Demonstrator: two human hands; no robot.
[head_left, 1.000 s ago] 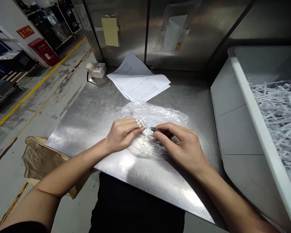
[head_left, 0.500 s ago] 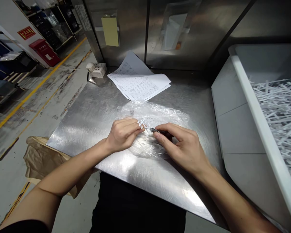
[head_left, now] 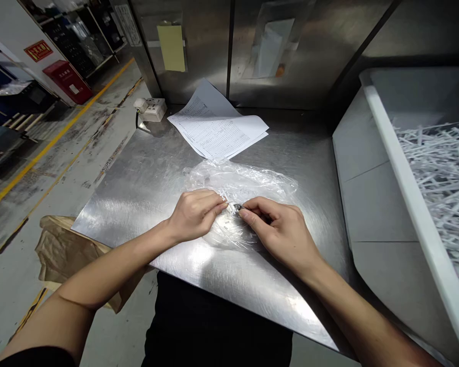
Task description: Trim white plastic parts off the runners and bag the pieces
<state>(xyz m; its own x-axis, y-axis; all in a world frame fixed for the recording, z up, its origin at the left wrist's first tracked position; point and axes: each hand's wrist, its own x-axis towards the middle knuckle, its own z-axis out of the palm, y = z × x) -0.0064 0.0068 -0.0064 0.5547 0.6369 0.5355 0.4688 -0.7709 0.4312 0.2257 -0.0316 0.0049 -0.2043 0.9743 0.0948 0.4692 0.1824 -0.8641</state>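
My left hand is closed, pinching a white branched plastic sprue between thumb and fingers. Just to its right, my right hand grips a small dark metal tool, its tip close against the sprue; most of the tool is hidden in the palm, so its kind does not show. Both hands are over a clear plastic bag spread on the steel table. Thin white bits lie on the bag beneath the fingers.
On the right stands a large white bin heaped with white plastic sticks. Printed sheets lie behind the bag, with a power socket to their left. A brown paper bag sits below the table's left edge.
The sprue has turned and sits lower in my left fingers, showing less of itself. My right hand has shifted slightly left and still holds the tool.
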